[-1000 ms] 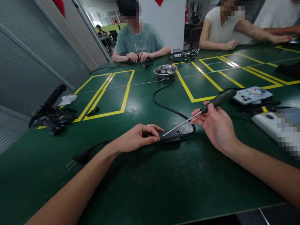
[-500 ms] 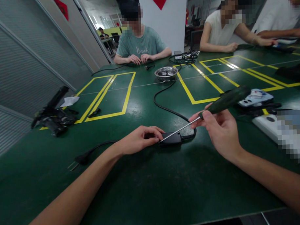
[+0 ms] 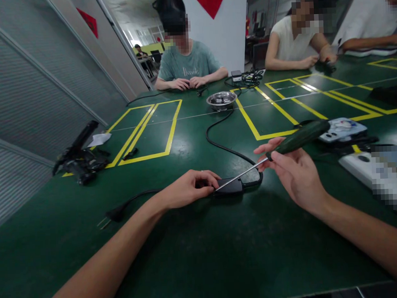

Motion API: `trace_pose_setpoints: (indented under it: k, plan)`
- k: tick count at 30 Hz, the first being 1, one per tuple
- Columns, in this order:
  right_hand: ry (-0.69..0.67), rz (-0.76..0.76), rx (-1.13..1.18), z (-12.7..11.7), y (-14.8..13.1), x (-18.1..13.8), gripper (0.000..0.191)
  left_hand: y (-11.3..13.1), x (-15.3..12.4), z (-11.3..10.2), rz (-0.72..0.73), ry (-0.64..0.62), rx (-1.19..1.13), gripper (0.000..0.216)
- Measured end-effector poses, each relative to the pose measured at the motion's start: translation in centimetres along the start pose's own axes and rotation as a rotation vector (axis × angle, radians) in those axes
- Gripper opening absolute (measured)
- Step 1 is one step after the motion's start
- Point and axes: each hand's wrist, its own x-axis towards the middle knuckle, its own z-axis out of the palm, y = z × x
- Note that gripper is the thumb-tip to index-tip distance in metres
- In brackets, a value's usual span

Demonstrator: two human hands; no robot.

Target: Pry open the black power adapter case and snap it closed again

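Note:
A black power adapter (image 3: 231, 188) lies on the green table, with a cable out of each end. Closed around its left end is my left hand (image 3: 195, 188). My right hand (image 3: 295, 171) holds a screwdriver (image 3: 300, 136) by its dark green handle, thumb and fingers on the front of the grip. The metal shaft slants down to the left, and its tip meets the adapter's left part close to my left fingertips. Whether the tip sits in a screw or a seam I cannot tell. The two-pin plug (image 3: 114, 214) rests left of my left forearm.
A metal bowl (image 3: 221, 100) with small dark items stands beyond the adapter, by the black cable. Black gear (image 3: 83, 159) lies at the left. A phone (image 3: 343, 130) and a white device (image 3: 365, 169) are at the right. Co-workers sit across the table.
The view has shifted slightly. The screwdriver tip stays at the adapter's left part, and both hands keep their holds. Across the table at the right, a co-worker's hand has drawn inward.

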Motion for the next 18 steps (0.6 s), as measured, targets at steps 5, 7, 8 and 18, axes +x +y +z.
trace_pose_setpoints:
  k: [5,7,8,18]
  plan:
    - [0.045,0.035,-0.097,0.1,0.1,0.3,0.014,0.4,0.0,0.2,-0.028,0.006,0.011,0.014]
    - [0.111,0.05,-0.071,-0.4,0.2,1.1,0.019,0.6,0.0,0.3,-0.042,0.016,0.026,0.013]
    - [0.15,0.05,-0.061,-0.9,0.3,1.6,0.021,0.8,0.0,0.4,-0.046,0.024,0.04,0.012]
    - [0.05,0.032,-1.285,-6.8,2.3,5.6,0.04,1.7,-0.1,3.9,0.184,0.249,0.512,0.045]
